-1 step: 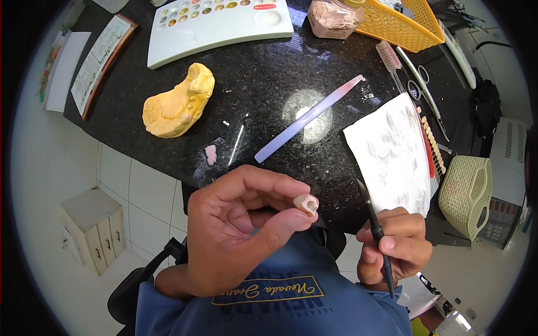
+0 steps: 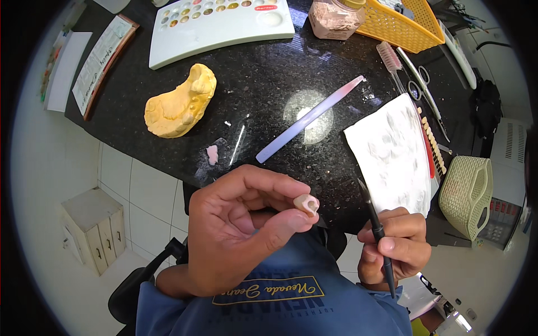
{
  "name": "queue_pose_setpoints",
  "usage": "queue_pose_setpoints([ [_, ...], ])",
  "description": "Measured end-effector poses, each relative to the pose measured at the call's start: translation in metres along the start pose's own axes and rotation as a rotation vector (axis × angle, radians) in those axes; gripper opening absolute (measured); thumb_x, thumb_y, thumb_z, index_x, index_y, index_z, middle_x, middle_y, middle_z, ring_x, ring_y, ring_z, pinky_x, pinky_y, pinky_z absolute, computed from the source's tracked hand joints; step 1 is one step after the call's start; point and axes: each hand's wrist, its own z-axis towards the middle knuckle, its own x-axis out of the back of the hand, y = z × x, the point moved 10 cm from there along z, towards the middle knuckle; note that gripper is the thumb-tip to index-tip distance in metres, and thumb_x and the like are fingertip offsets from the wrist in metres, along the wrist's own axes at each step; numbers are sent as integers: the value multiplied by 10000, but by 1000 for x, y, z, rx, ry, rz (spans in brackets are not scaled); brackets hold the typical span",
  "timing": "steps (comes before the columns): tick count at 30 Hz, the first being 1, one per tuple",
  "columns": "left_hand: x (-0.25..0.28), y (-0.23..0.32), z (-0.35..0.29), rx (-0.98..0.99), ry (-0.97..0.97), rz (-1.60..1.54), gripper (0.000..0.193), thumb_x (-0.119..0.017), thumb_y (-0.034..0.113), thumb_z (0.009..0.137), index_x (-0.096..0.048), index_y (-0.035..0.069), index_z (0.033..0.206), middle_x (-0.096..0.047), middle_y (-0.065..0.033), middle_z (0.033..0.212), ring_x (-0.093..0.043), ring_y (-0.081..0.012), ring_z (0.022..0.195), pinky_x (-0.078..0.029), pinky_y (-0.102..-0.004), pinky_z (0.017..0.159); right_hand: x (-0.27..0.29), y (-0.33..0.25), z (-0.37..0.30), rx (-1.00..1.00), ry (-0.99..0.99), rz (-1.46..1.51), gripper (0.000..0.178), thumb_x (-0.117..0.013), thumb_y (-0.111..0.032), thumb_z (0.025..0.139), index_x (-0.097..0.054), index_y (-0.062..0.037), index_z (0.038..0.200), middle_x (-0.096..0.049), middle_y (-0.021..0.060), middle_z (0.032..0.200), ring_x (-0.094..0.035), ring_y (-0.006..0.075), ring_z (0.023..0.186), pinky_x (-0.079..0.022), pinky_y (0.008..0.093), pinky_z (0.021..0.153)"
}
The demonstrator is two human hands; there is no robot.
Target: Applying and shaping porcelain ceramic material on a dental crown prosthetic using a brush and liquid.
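Between thumb and index finger of my left hand (image 2: pixel 241 229) is a small dental crown (image 2: pixel 306 205), ivory with some pink, a hollow facing up. My right hand (image 2: pixel 398 243) grips a slim black hand tool (image 2: pixel 376 224); its narrow, dark tip points up and away, near the edge of a smudged white paper towel (image 2: pixel 386 148). The two hands are apart, and the tool does not touch the crown. Beyond them a pale violet spatula (image 2: pixel 308 120) with a pinkish tip lies slantwise on the dark bench. A yellow plaster dental model (image 2: pixel 179 106) rests to the left.
A scrap of pink material (image 2: pixel 212 154) lies near the bench's front edge. Farther back are a white mixing palette (image 2: pixel 218 39), a jar of pink powder (image 2: pixel 334 19) and a yellow basket (image 2: pixel 400 25). A brush (image 2: pixel 388 57), scissors (image 2: pixel 420 78) and a cream basket (image 2: pixel 465 193) are at right.
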Motion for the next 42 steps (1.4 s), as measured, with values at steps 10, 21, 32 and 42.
queue_pose_setpoints([
  [10, 1, -2, -1, -10, -5, -55, 174, -591, -34, 825, -545, -66, 990, -644, -180, 884, -674, -204, 800, -589, -311, 725, 1, -5, -2, 2, 27, 21, 274, -710, 39, 670, -626, -17, 924, -559, 94, 798, -583, 185, 632, -464, 248, 506],
  [21, 1, 7, -1, -166, 12, 188, 171, -545, -77, 847, -583, -70, 1013, -600, -151, 918, -651, -190, 834, -567, -287, 766, -1, 2, 0, 26, 82, 150, 217, -710, 16, 695, -611, 36, 887, -586, 127, 767, -602, 192, 581, -496, 253, 493],
  [32, 0, 9, -3, -234, 12, 248, 152, -558, -63, 843, -586, -61, 993, -591, -162, 924, -645, -191, 820, -568, -270, 721, -12, -4, 16, -5, -19, 4, 216, -743, 20, 647, -631, -6, 830, -626, 97, 709, -620, 193, 572, -503, 252, 490],
  [42, -1, 11, -2, -244, 2, 289, 165, -552, -88, 831, -594, -58, 988, -587, -155, 928, -638, -187, 821, -567, -264, 712, -14, -3, 16, -25, -49, -57, 207, -745, 4, 666, -634, -18, 839, -620, 82, 701, -627, 190, 574, -508, 260, 484],
])
